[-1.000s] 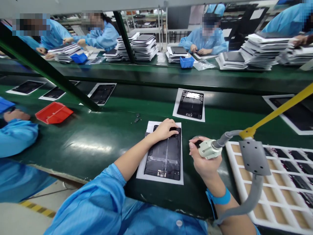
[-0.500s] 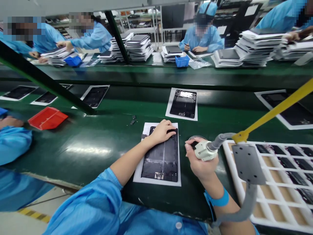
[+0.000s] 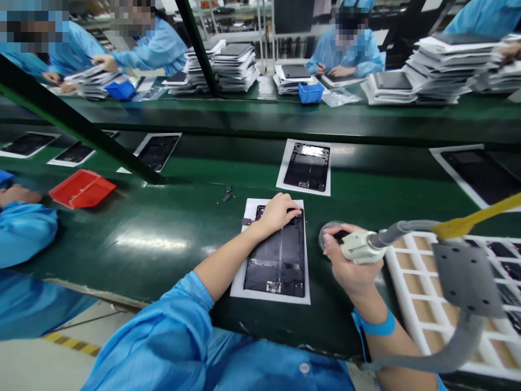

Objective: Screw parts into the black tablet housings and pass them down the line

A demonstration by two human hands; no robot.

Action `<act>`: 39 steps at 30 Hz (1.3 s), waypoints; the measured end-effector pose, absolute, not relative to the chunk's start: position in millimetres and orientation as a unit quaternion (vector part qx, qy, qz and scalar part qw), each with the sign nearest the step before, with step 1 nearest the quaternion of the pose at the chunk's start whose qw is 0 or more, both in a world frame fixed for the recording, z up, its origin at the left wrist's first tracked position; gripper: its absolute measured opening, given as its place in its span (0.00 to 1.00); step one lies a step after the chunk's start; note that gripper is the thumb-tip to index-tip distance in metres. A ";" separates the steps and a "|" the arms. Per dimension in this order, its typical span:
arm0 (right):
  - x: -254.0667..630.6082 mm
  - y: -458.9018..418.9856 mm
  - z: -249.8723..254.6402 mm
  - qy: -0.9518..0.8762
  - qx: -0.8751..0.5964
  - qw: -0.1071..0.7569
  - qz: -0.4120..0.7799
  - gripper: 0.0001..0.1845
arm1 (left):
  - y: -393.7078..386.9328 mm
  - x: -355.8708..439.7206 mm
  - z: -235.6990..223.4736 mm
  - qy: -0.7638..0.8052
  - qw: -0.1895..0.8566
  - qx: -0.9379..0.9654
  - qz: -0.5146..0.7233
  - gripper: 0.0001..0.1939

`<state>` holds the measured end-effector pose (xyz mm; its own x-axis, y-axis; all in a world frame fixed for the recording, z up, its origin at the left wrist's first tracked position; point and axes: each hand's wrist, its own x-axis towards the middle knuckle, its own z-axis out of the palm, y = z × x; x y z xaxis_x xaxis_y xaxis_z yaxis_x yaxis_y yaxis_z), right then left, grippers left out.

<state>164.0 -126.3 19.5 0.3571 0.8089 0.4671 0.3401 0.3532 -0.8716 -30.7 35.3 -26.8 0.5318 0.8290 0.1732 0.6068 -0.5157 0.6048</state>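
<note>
Green conveyor belt [image 3: 134,266]: tablet [image 3: 280,260] lies flat on white sheet [image 3: 273,296]. Left hand [image 3: 279,213] rests open on its top edge; right hand [image 3: 352,266] closed around hosed tool [image 3: 358,246], just beside.

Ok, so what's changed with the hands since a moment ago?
The right hand, gripping the pale handheld tool, shifted rightward, away from the tablet casing, uncovering more of the round dish. The left hand stayed resting on the casing's top end.

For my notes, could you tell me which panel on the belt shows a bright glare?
The black panel beyond the left hand; only it shows white glare.
</note>
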 end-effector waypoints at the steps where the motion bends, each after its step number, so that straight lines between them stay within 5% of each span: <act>1: 166.1 -120.6 25.2 -0.522 -0.534 0.640 0.183 0.19 | 36.0 -30.0 -27.1 0.427 0.245 0.840 0.229 0.05; 9: 195.2 -74.9 45.2 -0.406 -0.539 0.731 0.101 0.28 | 38.7 -26.7 -32.1 0.414 0.247 0.842 0.243 0.04; 39: 198.6 -71.9 22.3 -0.411 -0.542 0.726 0.103 0.24 | 34.9 -25.8 -25.6 0.425 0.219 0.846 0.236 0.06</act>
<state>198.6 -71.9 22.3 0.6408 0.5951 0.4850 0.2960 0.3914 -0.8713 -25.8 34.9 -25.6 0.5277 0.8224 0.2126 0.6156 -0.5427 0.5715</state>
